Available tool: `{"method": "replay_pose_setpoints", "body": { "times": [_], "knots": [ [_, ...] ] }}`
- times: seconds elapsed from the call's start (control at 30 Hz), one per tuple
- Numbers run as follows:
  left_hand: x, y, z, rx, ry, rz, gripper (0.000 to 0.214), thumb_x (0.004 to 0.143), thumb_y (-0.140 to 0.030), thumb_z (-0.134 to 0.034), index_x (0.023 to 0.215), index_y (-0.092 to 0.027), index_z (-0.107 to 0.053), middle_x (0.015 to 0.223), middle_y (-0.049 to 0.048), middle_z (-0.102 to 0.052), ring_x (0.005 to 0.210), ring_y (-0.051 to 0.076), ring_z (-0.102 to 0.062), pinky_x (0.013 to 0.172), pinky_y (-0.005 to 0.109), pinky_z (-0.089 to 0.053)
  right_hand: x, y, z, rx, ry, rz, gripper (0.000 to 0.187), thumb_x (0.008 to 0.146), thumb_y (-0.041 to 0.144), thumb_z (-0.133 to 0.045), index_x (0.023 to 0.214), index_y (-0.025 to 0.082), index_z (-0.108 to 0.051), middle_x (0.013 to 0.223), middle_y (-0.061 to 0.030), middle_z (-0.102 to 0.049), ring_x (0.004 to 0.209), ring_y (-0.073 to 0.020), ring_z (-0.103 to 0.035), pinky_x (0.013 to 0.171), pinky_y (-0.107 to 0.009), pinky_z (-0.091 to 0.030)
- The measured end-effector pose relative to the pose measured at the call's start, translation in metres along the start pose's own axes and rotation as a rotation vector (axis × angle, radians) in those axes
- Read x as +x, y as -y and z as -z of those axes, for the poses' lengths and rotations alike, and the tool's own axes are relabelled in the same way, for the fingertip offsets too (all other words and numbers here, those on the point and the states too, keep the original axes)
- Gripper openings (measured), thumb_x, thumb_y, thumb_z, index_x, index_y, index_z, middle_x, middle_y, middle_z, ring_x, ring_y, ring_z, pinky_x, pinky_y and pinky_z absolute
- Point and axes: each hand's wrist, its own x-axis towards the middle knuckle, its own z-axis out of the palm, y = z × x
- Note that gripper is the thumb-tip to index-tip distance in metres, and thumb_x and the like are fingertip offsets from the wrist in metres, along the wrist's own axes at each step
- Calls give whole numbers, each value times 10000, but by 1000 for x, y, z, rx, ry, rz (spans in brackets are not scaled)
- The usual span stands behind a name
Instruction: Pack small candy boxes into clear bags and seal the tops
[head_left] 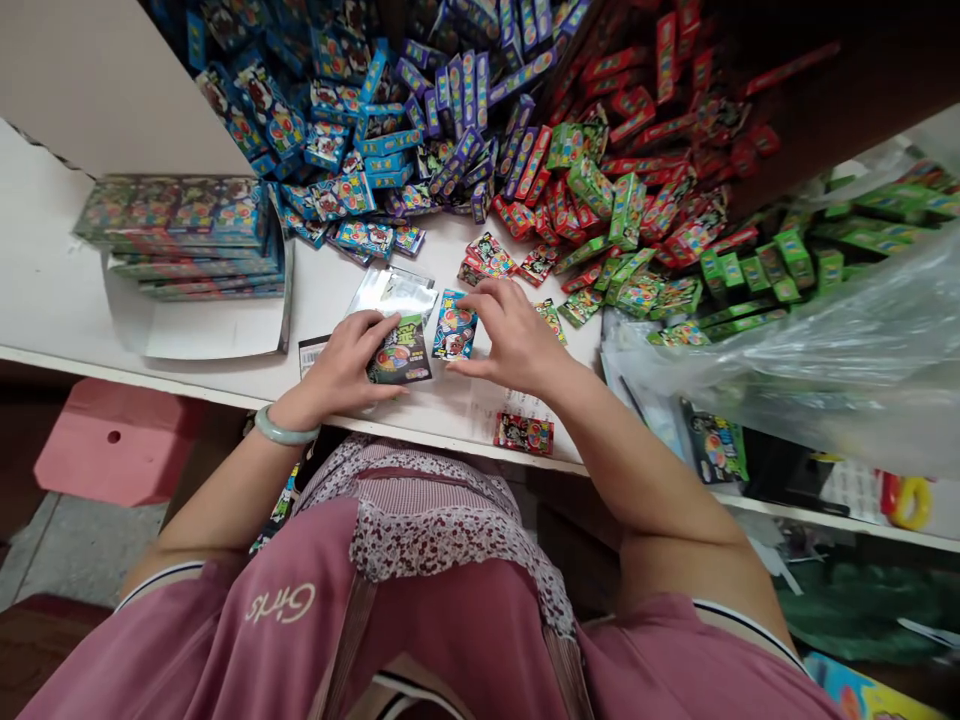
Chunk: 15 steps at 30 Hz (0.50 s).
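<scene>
My left hand (346,362) grips a dark green packet (401,352) near the front edge of the white table (60,290), fingers curled over its left side. My right hand (510,335) rests beside it, fingertips pinching the edge of a small blue box (454,330) that lies next to the green packet. A clear plastic sleeve (394,290) lies just behind both. A jade bangle sits on my left wrist.
Heaps of small boxes fill the back: blue (330,110), purple (465,100), red (660,130), green (750,260). A wrapped stack of packs (180,230) stands on a white sheet at left. A clear plastic bag (825,350) lies right. A red box (523,432) sits at the edge. A pink stool (112,440) stands below.
</scene>
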Motion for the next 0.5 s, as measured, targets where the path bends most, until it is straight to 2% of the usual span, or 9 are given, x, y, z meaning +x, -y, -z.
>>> {"method": "replay_pose_setpoints", "body": {
  "times": [0.23, 0.37, 0.5],
  "knots": [
    [1, -3, -6, 16, -29, -60, 963, 751, -609, -783, 1525, -238, -347, 1294, 149, -535, 1191, 340, -553, 1013, 512, -498, 0, 2, 2, -7, 146, 145, 633, 768, 451, -791, 1277, 171, -540, 1306, -169, -527, 1209, -355, -491, 1024, -535, -457],
    [-1, -4, -6, 33, -63, -93, 947, 768, -636, -757, 1524, -233, -353, 1293, 159, -538, 1192, 341, -563, 1001, 506, -513, -1, 3, 2, 6, 154, 152, 623, 773, 437, -786, 1277, 166, -538, 1306, -168, -533, 1221, -347, -490, 1043, -528, -454],
    [-3, -4, -5, 30, -60, -76, 941, 763, -649, -756, 1516, -234, -373, 1272, 153, -548, 1177, 334, -575, 993, 499, -523, -2, 3, -1, 24, 136, 125, 742, 748, 427, -799, 1360, 158, -476, 1332, -180, -515, 1241, -350, -483, 1065, -535, -443]
  ]
}}
